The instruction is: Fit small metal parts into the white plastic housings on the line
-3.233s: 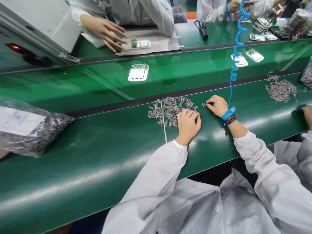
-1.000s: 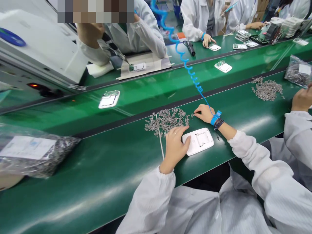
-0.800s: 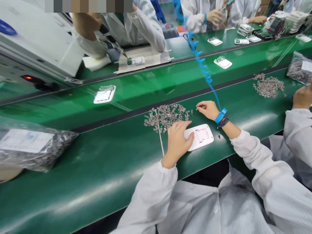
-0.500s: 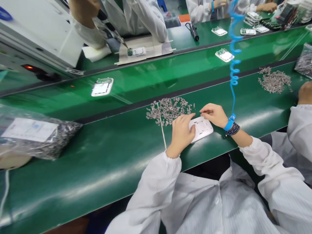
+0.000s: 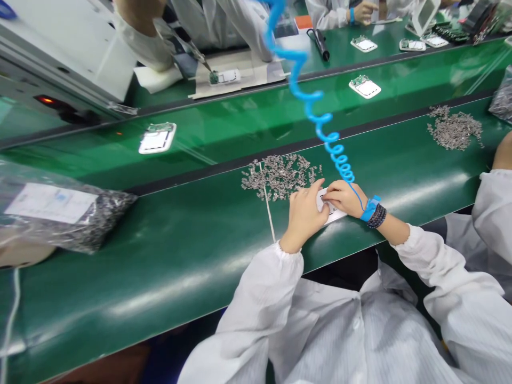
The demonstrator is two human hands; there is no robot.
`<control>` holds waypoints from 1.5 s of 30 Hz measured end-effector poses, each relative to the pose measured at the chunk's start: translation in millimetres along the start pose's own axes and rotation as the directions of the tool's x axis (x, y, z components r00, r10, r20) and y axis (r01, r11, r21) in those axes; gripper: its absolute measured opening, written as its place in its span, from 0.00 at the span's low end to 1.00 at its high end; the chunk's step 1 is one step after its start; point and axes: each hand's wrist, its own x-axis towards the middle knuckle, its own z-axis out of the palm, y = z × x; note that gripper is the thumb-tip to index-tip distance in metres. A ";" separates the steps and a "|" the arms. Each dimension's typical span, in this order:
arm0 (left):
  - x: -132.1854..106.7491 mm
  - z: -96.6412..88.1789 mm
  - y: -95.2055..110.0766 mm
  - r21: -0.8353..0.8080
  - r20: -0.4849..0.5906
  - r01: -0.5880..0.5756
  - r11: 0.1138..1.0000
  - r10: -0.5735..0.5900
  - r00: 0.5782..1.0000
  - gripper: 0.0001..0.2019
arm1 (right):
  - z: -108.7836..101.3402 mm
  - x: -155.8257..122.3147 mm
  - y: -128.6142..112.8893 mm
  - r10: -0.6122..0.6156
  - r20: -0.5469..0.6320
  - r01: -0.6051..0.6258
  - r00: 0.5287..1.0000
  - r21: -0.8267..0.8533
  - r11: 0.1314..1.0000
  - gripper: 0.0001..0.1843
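Note:
A white plastic casing (image 5: 333, 214) lies on the near green belt (image 5: 160, 256), mostly covered by both hands. My left hand (image 5: 304, 213) curls over its left end and holds it down. My right hand (image 5: 344, 198), with a blue wrist strap (image 5: 370, 207) and beaded bracelets, rests on top of the casing with fingers pinched together; what they pinch is too small to make out. Just beyond the hands a pile of small metal parts (image 5: 278, 175) is spread on the belt.
A blue coiled cord (image 5: 316, 114) rises from the wrist strap. A plastic bag of parts (image 5: 60, 213) lies at left. A second parts pile (image 5: 454, 130) sits far right beside a neighbour's sleeve (image 5: 494, 213). White casings (image 5: 157, 138) ride the middle belt; people work opposite.
My right hand moved from the edge of the parts pile onto the white casing. My left hand kept holding the casing's left end and slid it slightly toward the pile.

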 end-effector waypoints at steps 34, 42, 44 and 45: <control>19.9 -3.8 2.1 -0.171 0.051 0.218 0.961 -0.212 0.976 0.21 | -6.5 -9.1 -10.1 -0.024 0.045 0.034 0.999 -0.244 0.969 0.14; 4.4 -1.2 -11.7 -0.259 -0.076 0.052 0.965 -0.075 0.994 0.20 | -3.3 -5.7 4.7 0.163 -0.113 -0.163 0.980 0.003 0.987 0.15; 1.5 -1.2 -12.5 -0.220 -0.054 0.038 0.975 -0.051 0.997 0.20 | -4.0 -2.6 2.9 0.181 -0.064 -0.182 0.981 0.001 0.983 0.16; 0.8 -1.1 -12.2 -0.203 -0.045 0.034 0.979 -0.044 0.998 0.21 | -4.0 -1.2 1.8 0.194 -0.050 -0.194 0.980 -0.001 0.981 0.15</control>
